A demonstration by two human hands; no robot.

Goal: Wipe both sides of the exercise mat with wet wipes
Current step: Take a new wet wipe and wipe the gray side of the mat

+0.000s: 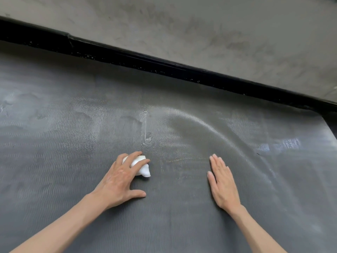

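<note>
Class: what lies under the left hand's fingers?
A crumpled white wipe, held on the mat by the left hand. Its fingers cover part of the wipe, and the mat right beneath it is hidden.

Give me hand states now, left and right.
Left hand: fingers curled over the wet wipe, pressing it on the mat.
Right hand: open, flat on the mat.

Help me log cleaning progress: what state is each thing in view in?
exercise mat: spread flat, wet streaks ahead of the hands, a ripple on the right.
wet wipe: bunched, pressed onto the mat.
left hand: fingers curled over the wipe.
right hand: flat, palm down on the mat.
</note>
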